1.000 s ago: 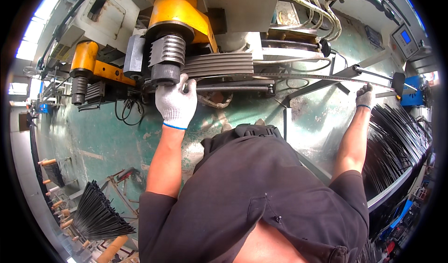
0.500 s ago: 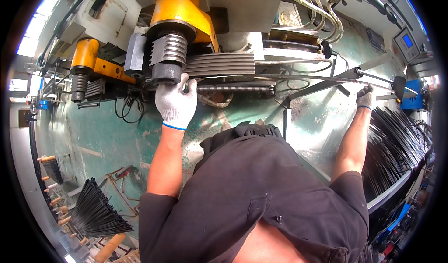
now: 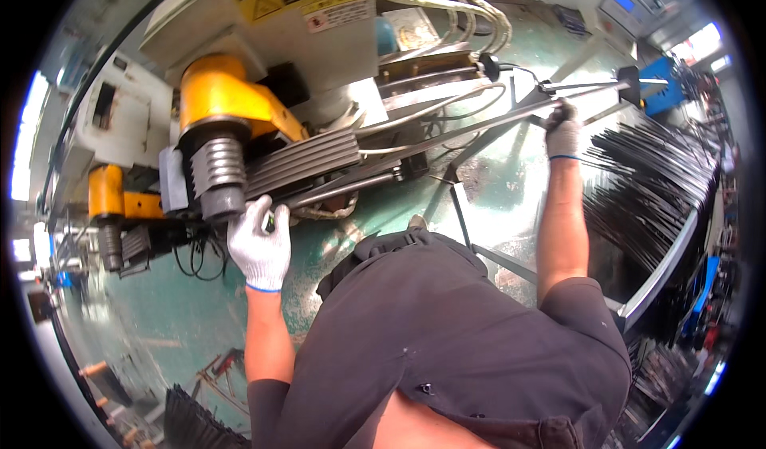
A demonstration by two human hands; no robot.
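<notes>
My left hand (image 3: 259,246), in a white glove, grips the near end of a long dark metal tube (image 3: 375,179) right below the grooved bending die (image 3: 217,176) of a yellow-headed machine (image 3: 215,98). My right hand (image 3: 563,130), gloved too, is closed around the same tube's far end (image 3: 511,114), beside a thin rod stand. The tube runs along the ribbed clamp block (image 3: 303,162).
A rack of many dark bent tubes (image 3: 646,186) fills the right side. A second yellow bending head (image 3: 108,198) and black cables (image 3: 195,257) sit at the left. Green floor (image 3: 152,313) lies below, with more dark rods (image 3: 195,425) at the lower left.
The view has tilted and shifted, so the machine sits more to the left. Both hands still hold the tube; my left hand has slid lower under the die.
</notes>
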